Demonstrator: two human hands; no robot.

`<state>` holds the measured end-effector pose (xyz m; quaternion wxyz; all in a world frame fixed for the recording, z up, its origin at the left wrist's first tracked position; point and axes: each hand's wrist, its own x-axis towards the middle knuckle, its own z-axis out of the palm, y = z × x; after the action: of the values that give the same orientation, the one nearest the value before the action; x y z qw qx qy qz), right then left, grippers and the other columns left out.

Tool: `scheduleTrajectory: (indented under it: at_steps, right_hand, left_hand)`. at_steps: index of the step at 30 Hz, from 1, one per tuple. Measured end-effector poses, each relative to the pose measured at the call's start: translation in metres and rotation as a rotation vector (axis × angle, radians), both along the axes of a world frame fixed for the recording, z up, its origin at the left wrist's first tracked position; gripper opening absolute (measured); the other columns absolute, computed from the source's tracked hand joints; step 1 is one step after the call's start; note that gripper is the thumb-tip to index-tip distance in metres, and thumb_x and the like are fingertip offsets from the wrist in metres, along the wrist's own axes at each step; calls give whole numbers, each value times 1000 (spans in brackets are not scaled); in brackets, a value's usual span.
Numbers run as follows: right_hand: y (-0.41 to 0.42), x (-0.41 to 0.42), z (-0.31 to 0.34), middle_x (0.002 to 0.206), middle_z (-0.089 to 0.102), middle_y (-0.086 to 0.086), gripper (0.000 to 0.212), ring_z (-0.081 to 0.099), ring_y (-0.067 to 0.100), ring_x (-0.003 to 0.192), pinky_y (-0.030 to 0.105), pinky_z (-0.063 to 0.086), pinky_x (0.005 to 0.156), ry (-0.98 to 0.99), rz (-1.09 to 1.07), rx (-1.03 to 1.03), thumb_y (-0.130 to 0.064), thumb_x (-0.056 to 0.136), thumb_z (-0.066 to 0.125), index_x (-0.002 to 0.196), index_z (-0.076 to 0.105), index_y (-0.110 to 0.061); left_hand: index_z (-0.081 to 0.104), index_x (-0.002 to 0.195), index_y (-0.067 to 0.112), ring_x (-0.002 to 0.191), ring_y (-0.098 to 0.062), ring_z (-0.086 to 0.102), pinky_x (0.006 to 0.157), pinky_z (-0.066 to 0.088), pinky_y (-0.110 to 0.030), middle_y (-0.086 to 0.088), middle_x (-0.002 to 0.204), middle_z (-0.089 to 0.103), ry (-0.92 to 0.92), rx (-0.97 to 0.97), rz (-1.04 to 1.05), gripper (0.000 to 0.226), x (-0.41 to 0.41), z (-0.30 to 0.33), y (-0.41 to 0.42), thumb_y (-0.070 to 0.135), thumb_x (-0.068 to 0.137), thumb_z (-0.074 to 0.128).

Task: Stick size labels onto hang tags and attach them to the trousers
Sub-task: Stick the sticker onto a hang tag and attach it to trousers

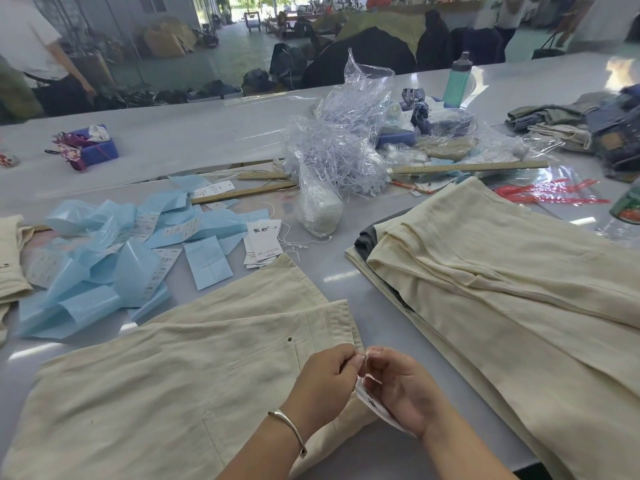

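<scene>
Cream trousers (180, 368) lie flat in front of me, waistband to the right. At the waistband's near corner my left hand (323, 379) pinches a thin white string between thumb and fingertips. My right hand (398, 386) pinches the same string right next to it, and a white hang tag (372, 403) hangs under its fingers. The tag's printed face is partly hidden by the right hand. A small stack of white hang tags (262, 242) with loose strings lies beyond the trousers. Blue label backing sheets (104, 258) with size labels are scattered on the left.
A pile of cream trousers (502, 271) fills the right side. Clear bags of plastic fasteners (341, 147) and a bag of strings (318, 209), wooden rulers (467, 167), a green bottle (457, 81) and folded clothes (561, 126) sit further back. A person (31, 46) stands far left.
</scene>
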<state>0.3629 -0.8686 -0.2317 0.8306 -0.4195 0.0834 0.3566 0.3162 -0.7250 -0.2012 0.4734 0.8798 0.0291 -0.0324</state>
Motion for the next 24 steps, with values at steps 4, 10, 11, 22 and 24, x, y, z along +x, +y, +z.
scheduleTrajectory:
  at_steps: [4,10,11,22,24]
  right_hand:
    - [2,-1,1,74,60,10,6,60,17,66,27,42,64,1,-15,-3,-5,75,59,73,65,-6]
    - [2,-3,5,72,59,10,5,59,17,65,29,42,66,18,-26,18,-4,75,60,73,64,-5]
    - [1,-3,5,72,59,10,5,59,17,65,29,43,65,26,-30,27,-3,75,60,73,64,-5]
    - [0,-4,6,71,61,12,5,62,17,63,27,49,59,41,-44,17,-3,75,61,74,66,-4]
    - [1,-4,6,70,61,11,3,61,16,61,26,47,59,30,-61,-3,-4,71,64,73,65,-5]
  left_hand:
    - [55,73,8,63,-8,46,65,41,-33,5,62,51,0,-14,16,28,1,-1,1,18,98,49]
    - [47,62,25,60,-4,44,61,37,-23,11,58,48,-11,-40,18,37,2,-2,0,18,98,50]
    - [47,61,27,60,-4,44,61,37,-23,11,57,49,-17,-49,16,38,2,-2,0,17,98,50]
    - [49,61,29,60,-4,47,65,41,-29,10,58,52,-21,-53,18,39,3,1,-2,17,98,50]
    - [50,62,28,61,-4,48,66,42,-31,10,59,54,-18,-36,19,38,2,1,-2,18,98,50]
